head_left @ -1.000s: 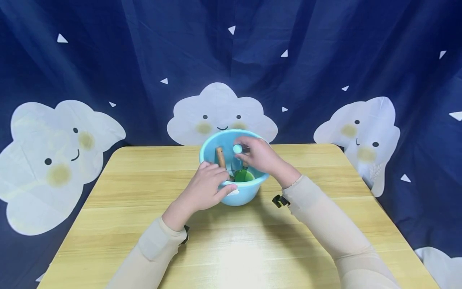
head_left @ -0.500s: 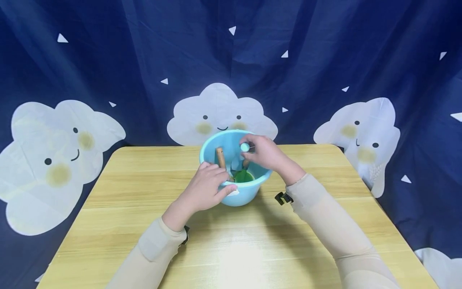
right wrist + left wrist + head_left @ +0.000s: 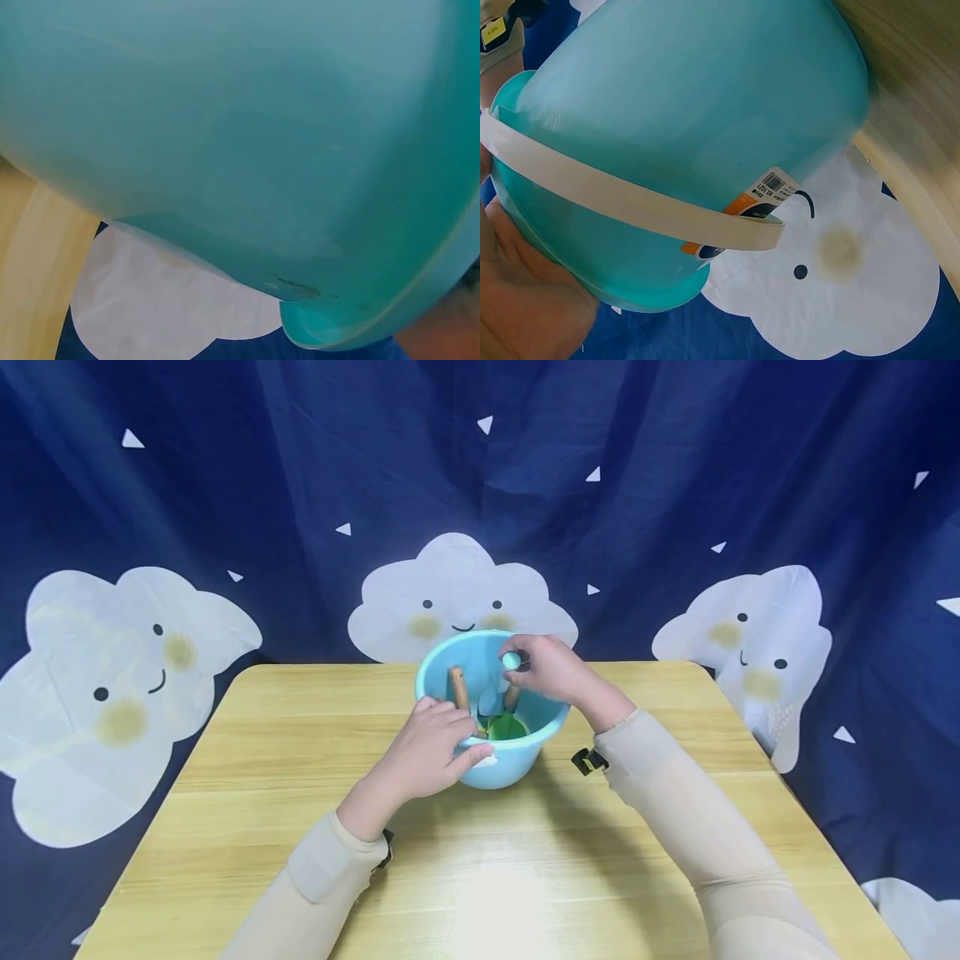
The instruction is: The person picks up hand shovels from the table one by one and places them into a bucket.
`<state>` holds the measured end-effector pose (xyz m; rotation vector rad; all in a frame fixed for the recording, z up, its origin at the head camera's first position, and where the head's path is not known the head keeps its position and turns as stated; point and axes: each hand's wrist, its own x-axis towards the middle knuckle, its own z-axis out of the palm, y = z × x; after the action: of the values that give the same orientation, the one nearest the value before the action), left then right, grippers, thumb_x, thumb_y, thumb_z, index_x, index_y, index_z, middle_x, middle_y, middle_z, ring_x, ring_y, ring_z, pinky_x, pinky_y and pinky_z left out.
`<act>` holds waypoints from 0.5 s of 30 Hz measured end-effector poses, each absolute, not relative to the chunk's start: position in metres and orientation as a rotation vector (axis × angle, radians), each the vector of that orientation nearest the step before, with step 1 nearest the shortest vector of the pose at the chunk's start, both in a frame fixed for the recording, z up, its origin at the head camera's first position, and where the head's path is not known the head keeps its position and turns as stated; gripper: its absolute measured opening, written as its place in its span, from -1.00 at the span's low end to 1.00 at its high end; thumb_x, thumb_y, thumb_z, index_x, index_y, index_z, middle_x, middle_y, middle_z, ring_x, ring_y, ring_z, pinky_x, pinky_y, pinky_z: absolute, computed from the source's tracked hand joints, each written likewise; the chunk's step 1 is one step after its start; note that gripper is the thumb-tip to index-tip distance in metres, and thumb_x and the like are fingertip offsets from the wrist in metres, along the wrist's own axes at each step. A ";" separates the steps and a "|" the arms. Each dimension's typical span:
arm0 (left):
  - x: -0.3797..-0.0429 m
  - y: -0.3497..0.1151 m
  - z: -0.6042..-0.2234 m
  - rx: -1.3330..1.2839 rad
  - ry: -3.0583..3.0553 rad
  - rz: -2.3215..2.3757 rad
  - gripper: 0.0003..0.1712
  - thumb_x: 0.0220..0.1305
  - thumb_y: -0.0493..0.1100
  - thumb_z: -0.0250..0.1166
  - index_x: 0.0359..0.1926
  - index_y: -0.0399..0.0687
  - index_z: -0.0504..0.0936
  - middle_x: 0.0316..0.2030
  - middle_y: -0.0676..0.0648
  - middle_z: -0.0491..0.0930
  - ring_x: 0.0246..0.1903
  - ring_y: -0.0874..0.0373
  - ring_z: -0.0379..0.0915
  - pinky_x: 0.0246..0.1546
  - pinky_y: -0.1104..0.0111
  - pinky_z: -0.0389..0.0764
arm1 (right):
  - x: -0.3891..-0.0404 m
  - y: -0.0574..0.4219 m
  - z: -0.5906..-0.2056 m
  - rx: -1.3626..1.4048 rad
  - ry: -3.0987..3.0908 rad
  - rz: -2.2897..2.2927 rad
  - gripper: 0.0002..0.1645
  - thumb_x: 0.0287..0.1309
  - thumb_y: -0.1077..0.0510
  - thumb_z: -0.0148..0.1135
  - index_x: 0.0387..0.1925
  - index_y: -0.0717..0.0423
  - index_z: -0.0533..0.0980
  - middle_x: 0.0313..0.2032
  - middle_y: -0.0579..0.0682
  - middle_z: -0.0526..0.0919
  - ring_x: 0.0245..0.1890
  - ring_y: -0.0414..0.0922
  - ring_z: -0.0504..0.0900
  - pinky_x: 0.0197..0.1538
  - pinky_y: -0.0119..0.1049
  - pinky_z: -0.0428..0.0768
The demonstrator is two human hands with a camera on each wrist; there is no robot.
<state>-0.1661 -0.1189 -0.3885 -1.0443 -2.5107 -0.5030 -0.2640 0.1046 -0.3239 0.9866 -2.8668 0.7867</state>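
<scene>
A light-blue bucket (image 3: 501, 768) stands at the table's far edge, its mouth tipped a little toward me in the head view. My left hand (image 3: 423, 747) grips its near-left rim, fingers over the edge and thumb along the outside. Over the mouth, my right hand (image 3: 551, 670) pinches a tool by its round light-blue handle end (image 3: 511, 661); its lower part is hidden in the bucket. Inside lie a wooden handle (image 3: 459, 687) on the left, a green scoop-like tool (image 3: 507, 727) and a second wooden handle (image 3: 512, 697). The left wrist view shows the bucket's white carrying handle (image 3: 630, 199).
The wooden table (image 3: 480, 852) stretches toward me, with the bucket near its back edge. Behind it hangs a dark blue curtain (image 3: 420, 460) printed with white clouds. A label (image 3: 769, 191) is stuck on the bucket's outside.
My right hand has shifted to the right with the blue-handled tool, then slightly up. My left hand keeps its hold on the rim, and the bucket stays in place.
</scene>
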 end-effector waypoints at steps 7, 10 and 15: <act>-0.166 -0.118 -0.389 -1.049 -2.509 -0.511 -0.45 0.48 0.34 -0.06 -0.37 0.09 0.59 -0.42 0.17 0.54 -0.23 0.16 0.49 -0.01 0.18 0.29 | -0.273 0.104 -0.326 0.977 -2.883 0.772 -0.73 0.21 0.24 0.37 -0.06 0.22 0.60 -0.16 0.07 0.68 -0.20 -0.04 0.61 -0.02 -0.14 0.57; -0.166 -0.118 -0.389 -1.049 -2.509 -0.511 -0.45 0.48 0.34 -0.06 -0.38 0.09 0.58 -0.42 0.17 0.54 -0.23 0.16 0.48 -0.01 0.18 0.29 | -0.274 0.104 -0.325 0.980 -2.893 0.763 -0.73 0.21 0.23 0.37 -0.06 0.21 0.60 -0.17 0.06 0.68 -0.22 -0.04 0.59 -0.03 -0.14 0.56; -0.166 -0.118 -0.389 -1.045 -2.512 -0.510 -0.46 0.48 0.33 -0.03 -0.41 0.09 0.55 -0.44 0.16 0.53 -0.24 0.15 0.48 -0.02 0.18 0.29 | -0.274 0.105 -0.324 0.963 -2.907 0.762 -0.75 0.18 0.24 0.38 -0.10 0.20 0.61 -0.18 0.06 0.67 -0.23 -0.03 0.58 -0.04 -0.14 0.55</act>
<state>-0.1658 -0.1184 -0.3889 -1.0455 -2.5117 -0.5102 -0.2745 0.1049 -0.3244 0.9634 -2.9065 0.7622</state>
